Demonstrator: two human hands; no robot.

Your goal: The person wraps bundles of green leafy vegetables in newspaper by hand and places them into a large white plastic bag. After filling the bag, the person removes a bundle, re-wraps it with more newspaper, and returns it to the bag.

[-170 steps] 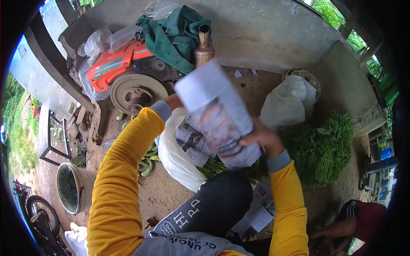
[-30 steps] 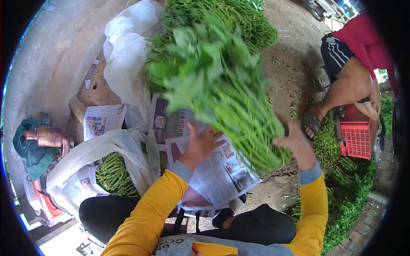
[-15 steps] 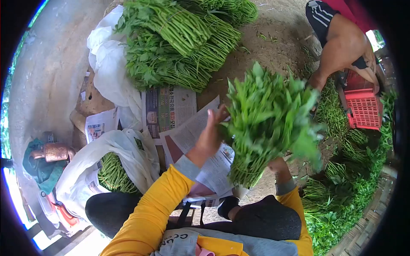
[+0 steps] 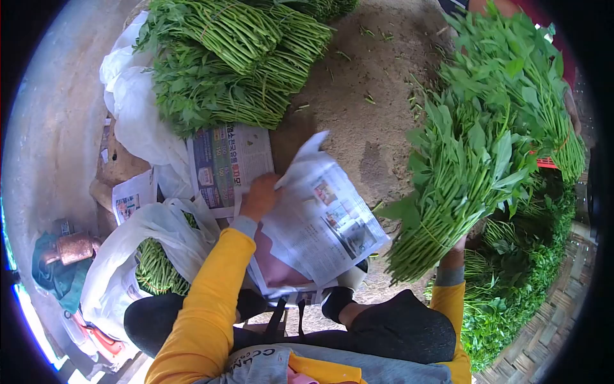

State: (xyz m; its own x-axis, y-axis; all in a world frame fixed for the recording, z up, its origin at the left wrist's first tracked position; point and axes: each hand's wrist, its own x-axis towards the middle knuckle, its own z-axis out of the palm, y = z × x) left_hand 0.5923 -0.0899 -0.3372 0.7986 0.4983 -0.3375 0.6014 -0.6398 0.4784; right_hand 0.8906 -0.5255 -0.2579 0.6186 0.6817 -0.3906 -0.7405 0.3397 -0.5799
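Observation:
My left hand (image 4: 259,197) pinches the edge of a newspaper sheet (image 4: 300,221), whose top corner is lifted and folded. Beneath it lie more newspaper pages (image 4: 231,163). On the right, my right hand (image 4: 455,249) is closed around a bundle of leafy greens (image 4: 448,192), its cut stems pointing down and to the left. Much of that hand is hidden behind the stems. Just beyond, a second bundle of greens (image 4: 518,83) overlaps it, with a co-worker's hand (image 4: 571,109) partly visible at its edge.
Stacked tied bundles (image 4: 217,70) lie at the upper left beside white plastic (image 4: 137,96). A plastic bag (image 4: 173,224) with greens stands by my left knee. Loose greens (image 4: 511,301) line the right side above woven matting (image 4: 543,339). A copper-coloured object (image 4: 73,248) sits far left.
The bundle of greens has moved right in my right hand. My left hand has left the bundle, moved left and taken hold of the newspaper, lifting its corner. The co-worker's bundle has come into view.

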